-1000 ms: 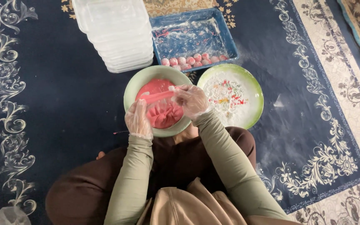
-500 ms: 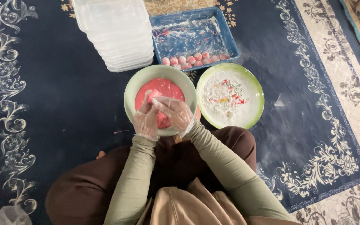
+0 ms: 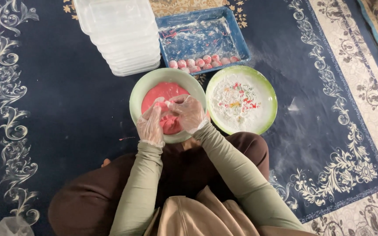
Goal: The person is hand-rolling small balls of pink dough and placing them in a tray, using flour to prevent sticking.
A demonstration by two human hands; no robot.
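The left hand (image 3: pixel 151 126) and right hand (image 3: pixel 189 112) cover the near part of the pink dough (image 3: pixel 165 92) and the bowl (image 3: pixel 143 89) beneath, so how much dough they pinch cannot be told. The stack of tubs (image 3: pixel 119 37) is cut off by the top edge, and the clear bag (image 3: pixel 12 226) by the bottom edge. The coloured bits on the floured plate (image 3: pixel 241 99) are too small to tell apart.
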